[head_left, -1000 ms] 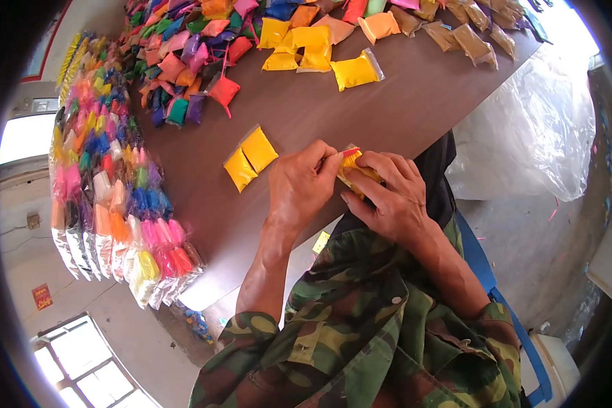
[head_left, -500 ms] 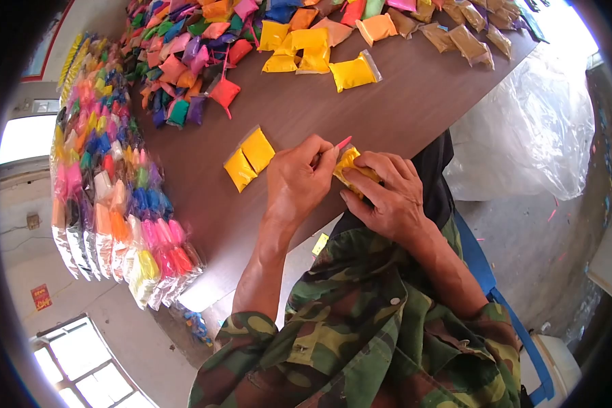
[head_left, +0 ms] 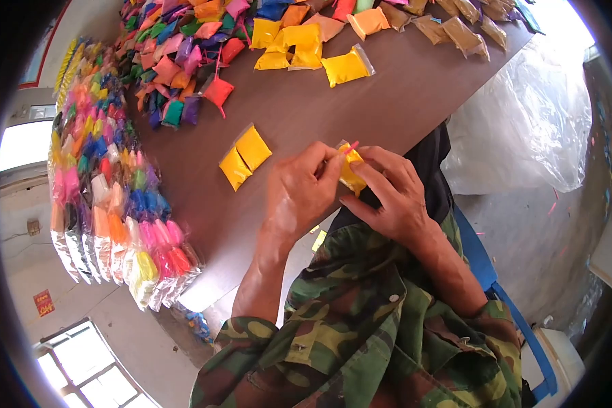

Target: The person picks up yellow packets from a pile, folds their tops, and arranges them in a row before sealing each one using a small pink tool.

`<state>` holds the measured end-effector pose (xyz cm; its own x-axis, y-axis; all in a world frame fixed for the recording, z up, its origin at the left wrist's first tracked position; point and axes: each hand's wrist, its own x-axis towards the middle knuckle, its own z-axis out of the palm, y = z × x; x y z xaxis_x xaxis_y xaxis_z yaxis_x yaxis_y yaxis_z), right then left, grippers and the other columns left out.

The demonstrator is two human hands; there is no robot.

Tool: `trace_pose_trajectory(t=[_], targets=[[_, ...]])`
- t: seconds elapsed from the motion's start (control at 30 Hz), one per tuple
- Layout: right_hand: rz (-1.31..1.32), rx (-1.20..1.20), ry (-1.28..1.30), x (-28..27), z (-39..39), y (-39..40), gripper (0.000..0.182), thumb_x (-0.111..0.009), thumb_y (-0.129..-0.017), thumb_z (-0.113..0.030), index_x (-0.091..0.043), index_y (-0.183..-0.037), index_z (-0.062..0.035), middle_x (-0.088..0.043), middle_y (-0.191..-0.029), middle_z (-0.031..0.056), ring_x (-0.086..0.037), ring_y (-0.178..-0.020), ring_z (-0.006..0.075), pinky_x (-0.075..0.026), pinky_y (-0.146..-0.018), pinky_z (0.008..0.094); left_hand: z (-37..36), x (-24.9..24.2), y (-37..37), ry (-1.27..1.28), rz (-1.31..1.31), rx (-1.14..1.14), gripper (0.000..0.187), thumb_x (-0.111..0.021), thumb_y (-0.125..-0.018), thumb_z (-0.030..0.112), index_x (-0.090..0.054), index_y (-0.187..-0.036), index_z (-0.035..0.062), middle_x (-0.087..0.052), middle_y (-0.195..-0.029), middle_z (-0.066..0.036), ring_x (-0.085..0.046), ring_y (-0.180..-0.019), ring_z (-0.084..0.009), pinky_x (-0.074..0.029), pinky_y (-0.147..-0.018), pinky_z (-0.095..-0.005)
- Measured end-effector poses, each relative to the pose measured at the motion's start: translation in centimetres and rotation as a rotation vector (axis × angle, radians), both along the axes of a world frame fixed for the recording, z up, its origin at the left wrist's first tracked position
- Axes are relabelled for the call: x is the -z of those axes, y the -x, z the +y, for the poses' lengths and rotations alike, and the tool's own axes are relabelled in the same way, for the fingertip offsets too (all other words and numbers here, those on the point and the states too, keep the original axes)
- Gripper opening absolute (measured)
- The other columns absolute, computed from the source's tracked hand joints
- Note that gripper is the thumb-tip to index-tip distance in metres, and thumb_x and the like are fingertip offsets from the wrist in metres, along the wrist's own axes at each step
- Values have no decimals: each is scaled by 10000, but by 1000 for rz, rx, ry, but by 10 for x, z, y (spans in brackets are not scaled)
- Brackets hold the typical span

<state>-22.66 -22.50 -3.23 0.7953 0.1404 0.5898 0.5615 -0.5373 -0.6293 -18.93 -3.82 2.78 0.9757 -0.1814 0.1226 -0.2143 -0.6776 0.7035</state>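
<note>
Just past the table's near edge, my two hands meet at a small clear packet of yellow filling (head_left: 351,178). My left hand (head_left: 300,187) is closed in a pinch on a thin pink strip (head_left: 352,147), which crosses the packet's upper end. My right hand (head_left: 393,189) grips the packet from the right, its fingers curled over the top and the thumb lower down. Part of the packet is hidden behind the fingers. To the left of my left hand, a joined pair of yellow packets (head_left: 253,148) lies flat on the brown table (head_left: 292,109).
Several yellow packets (head_left: 307,51) lie further back, beside a mixed heap of coloured packets (head_left: 177,61). Brown packets (head_left: 464,35) are at the far right. Bagged bundles (head_left: 109,183) line the left edge. A large clear plastic bag (head_left: 523,129) hangs at right.
The pink strip now lies across the packet's upper end, where before it pointed up beside it. The packet stands more upright, and my right fingers have lifted slightly. The view shifted a little.
</note>
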Motion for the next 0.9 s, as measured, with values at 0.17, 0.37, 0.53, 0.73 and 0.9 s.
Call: trace_pose_trajectory(t=[0.17, 0.37, 0.53, 0.73, 0.9], targets=[[-15, -41, 16, 9, -8, 7, 504, -957, -754, -121, -754, -1213, -86, -680, -1303, 78, -697, -1186, 313, -571, -1029, 426, 8, 10, 6, 3, 62, -52, 130, -789, -999, 119, -713, -931, 38, -712, -722, -133, -708, -598, -290, -517, -558, -385], [-1, -25, 49, 4, -8, 9, 511, -965, -742, -123, -754, -1206, -91, -673, -1278, 69, -699, -1164, 324, -593, -974, 427, 3, -7, 26, -55, 93, -60, 125, -792, -1007, 130, -720, -948, 47, -711, -720, -122, -697, -589, -262, -520, -566, -387], [-22, -17, 35, 8, -7, 10, 509, -974, -726, -143, -750, -1181, -97, -669, -1258, 69, -709, -1126, 326, -603, -948, 429, 21, 19, 32, -54, 21, -129, 120, -792, -1015, 111, -740, -960, 19, -711, -708, -79, -663, -628, -119, -513, -573, -316], [-1, -22, 39, -1, -5, 13, 509, -962, -734, -120, -751, -1197, -97, -667, -1248, 72, -711, -1118, 329, -612, -957, 435, 10, 12, 48, 53, 30, -105, 111, -801, -1006, 124, -737, -961, 45, -700, -694, -92, -683, -603, -187, -524, -569, -351], [-13, -14, 66, -5, -7, 14, 471, -946, -754, -102, -763, -1188, -95, -675, -1238, 68, -715, -1112, 326, -613, -959, 438, 24, 21, 47, -66, -1, -167, 130, -803, -1013, 108, -731, -954, 18, -687, -682, -70, -633, -590, -87, -484, -544, -304]])
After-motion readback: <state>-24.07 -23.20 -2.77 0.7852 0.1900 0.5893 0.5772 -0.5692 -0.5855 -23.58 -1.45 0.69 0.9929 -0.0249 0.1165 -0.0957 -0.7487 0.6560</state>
